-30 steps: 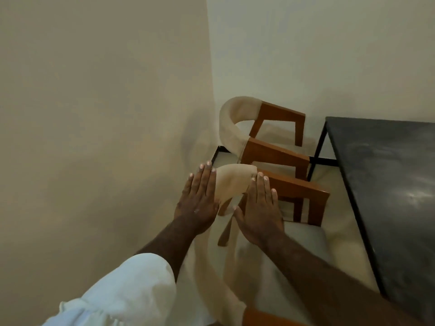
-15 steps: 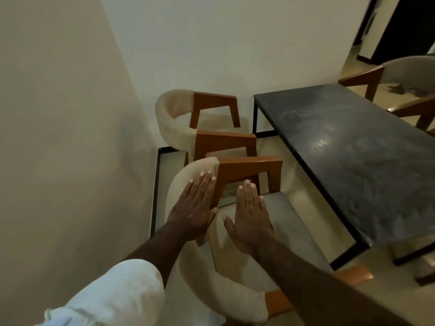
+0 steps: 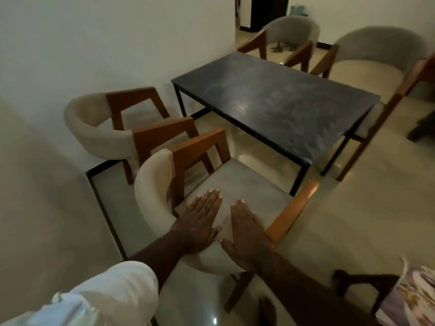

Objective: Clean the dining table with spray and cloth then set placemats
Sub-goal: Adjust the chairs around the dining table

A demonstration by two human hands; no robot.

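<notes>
A dim room, pale walls [image 3: 94,31] and a glossy cream floor [image 3: 353,220], with one wall close on the person's left. A white sleeve [image 3: 106,292] leads up to the left hand [image 3: 200,222], which is flat, palm down, fingers straight and together, holding nothing. It is over the curved cream back of the nearest chair [image 3: 153,184]; whether it touches, I cannot tell. Beyond that hand and to its left stands a second chair [image 3: 94,128] of the same make, near the wall.

Just beside the left hand, the right hand [image 3: 247,231] is held the same way: flat, open, empty. Ahead of it and off to its right, past the chair's seat, is the dining table [image 3: 282,102]. It has a dark, stone-like top on a thin black frame, bare of things, with pale swirling smears and a dull sheen. More chairs [image 3: 292,31] sit at its far side. Low to the right of the right hand, something with a flowery pattern [image 3: 412,300] lies on a dark stand; what it is I cannot say.

No spray or cloth is in sight, so to my eye the cleaning has not begun. Done well, it means fetching both first. Then the whole top wants a light misting and overlapping wipes from edge to edge, corners included. Those smears should be gone before any placemat goes down.
</notes>
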